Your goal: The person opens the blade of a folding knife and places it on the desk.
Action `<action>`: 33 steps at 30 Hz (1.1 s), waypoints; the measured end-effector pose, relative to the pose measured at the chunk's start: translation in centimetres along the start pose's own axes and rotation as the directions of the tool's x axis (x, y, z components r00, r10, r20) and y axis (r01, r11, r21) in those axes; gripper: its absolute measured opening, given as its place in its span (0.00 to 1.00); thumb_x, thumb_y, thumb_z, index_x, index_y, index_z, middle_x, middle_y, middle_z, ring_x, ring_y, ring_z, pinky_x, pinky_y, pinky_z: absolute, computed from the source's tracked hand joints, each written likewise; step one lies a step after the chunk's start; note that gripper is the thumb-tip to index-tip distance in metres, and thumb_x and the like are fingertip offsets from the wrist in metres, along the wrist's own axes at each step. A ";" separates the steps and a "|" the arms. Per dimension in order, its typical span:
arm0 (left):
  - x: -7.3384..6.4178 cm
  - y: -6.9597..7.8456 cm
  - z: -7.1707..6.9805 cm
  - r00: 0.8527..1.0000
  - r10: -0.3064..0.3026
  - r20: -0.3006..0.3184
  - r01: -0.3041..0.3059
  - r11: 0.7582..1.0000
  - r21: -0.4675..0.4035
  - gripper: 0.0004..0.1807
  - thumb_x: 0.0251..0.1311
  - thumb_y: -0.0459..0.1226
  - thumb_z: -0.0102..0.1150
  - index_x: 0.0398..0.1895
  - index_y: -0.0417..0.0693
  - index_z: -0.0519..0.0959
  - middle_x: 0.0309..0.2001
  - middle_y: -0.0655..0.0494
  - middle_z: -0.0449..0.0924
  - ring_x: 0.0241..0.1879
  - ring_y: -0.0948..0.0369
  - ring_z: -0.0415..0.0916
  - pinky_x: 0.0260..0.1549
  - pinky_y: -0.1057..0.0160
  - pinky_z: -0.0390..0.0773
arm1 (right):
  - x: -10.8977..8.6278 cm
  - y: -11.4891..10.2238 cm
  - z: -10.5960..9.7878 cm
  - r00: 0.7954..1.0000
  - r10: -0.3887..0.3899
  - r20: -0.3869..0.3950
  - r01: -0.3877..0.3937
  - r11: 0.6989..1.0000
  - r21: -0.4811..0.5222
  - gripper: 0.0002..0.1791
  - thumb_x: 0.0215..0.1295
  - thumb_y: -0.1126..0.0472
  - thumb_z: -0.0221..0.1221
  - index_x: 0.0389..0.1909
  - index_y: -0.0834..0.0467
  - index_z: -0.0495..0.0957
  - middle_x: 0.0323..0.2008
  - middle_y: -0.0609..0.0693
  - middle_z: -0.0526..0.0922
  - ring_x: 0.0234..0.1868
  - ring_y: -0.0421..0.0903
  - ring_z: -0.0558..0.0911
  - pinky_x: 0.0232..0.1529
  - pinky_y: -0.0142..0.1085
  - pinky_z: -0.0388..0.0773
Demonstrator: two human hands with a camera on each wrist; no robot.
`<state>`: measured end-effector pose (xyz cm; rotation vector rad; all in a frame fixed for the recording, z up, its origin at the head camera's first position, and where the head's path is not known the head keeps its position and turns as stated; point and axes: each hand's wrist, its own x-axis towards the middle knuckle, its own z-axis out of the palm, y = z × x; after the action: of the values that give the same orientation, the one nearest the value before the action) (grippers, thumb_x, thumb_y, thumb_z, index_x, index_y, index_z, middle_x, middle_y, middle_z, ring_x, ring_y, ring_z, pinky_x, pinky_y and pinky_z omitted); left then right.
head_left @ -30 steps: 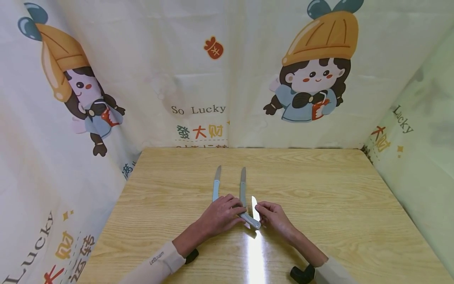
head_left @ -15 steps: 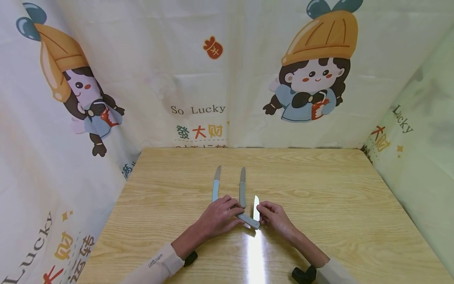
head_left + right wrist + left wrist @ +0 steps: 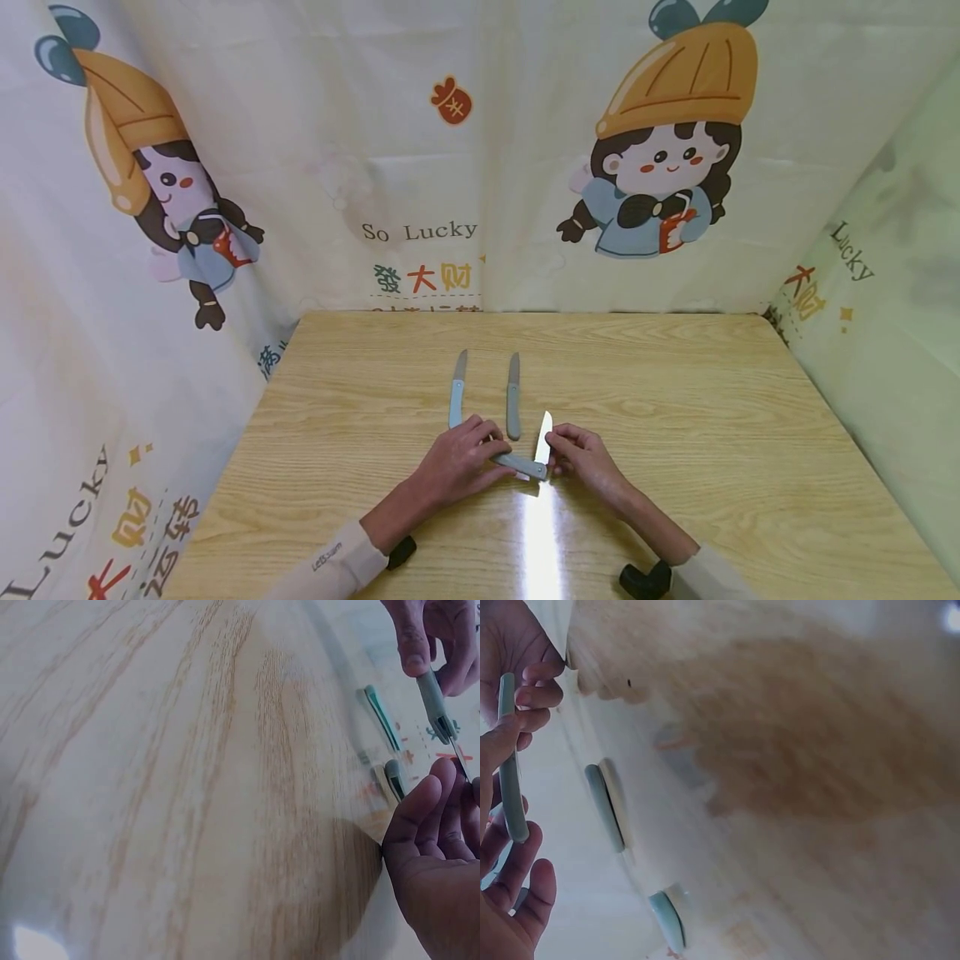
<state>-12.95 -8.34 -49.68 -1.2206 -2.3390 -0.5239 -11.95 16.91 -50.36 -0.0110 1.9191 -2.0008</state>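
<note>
Over the table, my left hand grips the grey handle of a folding knife. My right hand pinches the knife's shiny blade between thumb and fingers. The blade stands roughly at a right angle to the handle. From the right wrist, the handle shows with the thin blade edge-on below it. In the left wrist view the handle lies along the left fingers. Beyond my hands lie two unfolded knives, a light blue one and a grey-green one, blades pointing away.
The wooden table has a bright light reflection near its front. Printed cloth hangs at the back and both sides. Black wrist mounts sit under the forearms.
The blade in my right fingers has swung rightward, widening its angle to the handle. My left hand has drifted slightly left with the handle, uncovering the end of the grey-green knife.
</note>
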 end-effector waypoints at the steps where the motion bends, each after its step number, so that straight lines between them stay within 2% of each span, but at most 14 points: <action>1: -0.1 0.0 0.0 1.000 0.000 -0.005 0.000 1.000 0.000 0.16 0.51 0.50 0.79 0.36 0.53 0.88 0.39 0.61 0.79 0.36 0.64 0.73 0.31 0.69 0.74 | 0.0 0.0 0.0 1.000 0.002 -0.001 -0.002 1.000 -0.001 0.16 0.77 0.60 0.57 0.50 0.72 0.74 0.31 0.52 0.79 0.32 0.42 0.79 0.34 0.33 0.79; 12: -0.9 -0.1 0.2 0.998 0.005 -0.063 -0.005 1.000 -0.009 0.16 0.49 0.49 0.80 0.34 0.52 0.87 0.36 0.62 0.78 0.33 0.65 0.70 0.27 0.73 0.71 | 0.0 0.2 -0.3 1.000 -0.013 0.002 0.013 1.000 0.015 0.15 0.76 0.59 0.57 0.48 0.70 0.74 0.30 0.53 0.82 0.31 0.43 0.80 0.33 0.33 0.79; 17: -1.1 0.1 0.1 0.998 -0.012 -0.069 0.010 0.999 -0.037 0.14 0.51 0.49 0.80 0.33 0.52 0.86 0.34 0.63 0.76 0.32 0.67 0.69 0.26 0.73 0.71 | -0.2 0.3 -0.4 0.999 -0.038 0.007 0.038 0.999 0.011 0.16 0.77 0.59 0.57 0.49 0.71 0.74 0.31 0.54 0.82 0.31 0.42 0.80 0.33 0.32 0.79; 24: -1.3 0.3 0.2 0.995 -0.030 -0.096 0.024 0.998 -0.063 0.15 0.48 0.48 0.81 0.31 0.52 0.85 0.30 0.65 0.72 0.28 0.68 0.65 0.22 0.74 0.67 | -0.3 0.2 -0.4 0.999 -0.033 -0.025 0.033 0.999 0.006 0.17 0.75 0.58 0.59 0.46 0.71 0.74 0.33 0.55 0.83 0.31 0.43 0.82 0.33 0.33 0.79; 33: -1.0 0.6 0.0 0.992 -0.064 -0.112 0.062 0.998 -0.021 0.15 0.50 0.49 0.79 0.27 0.52 0.85 0.28 0.65 0.72 0.25 0.70 0.66 0.20 0.75 0.68 | -0.3 0.3 -0.7 0.996 -0.028 -0.081 0.027 1.000 -0.016 0.15 0.74 0.58 0.60 0.40 0.69 0.73 0.29 0.60 0.86 0.28 0.44 0.84 0.31 0.32 0.78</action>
<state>-11.94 -8.68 -50.21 -1.0987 -2.2885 -0.6198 -11.75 17.68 -50.59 0.0408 1.9945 -2.0339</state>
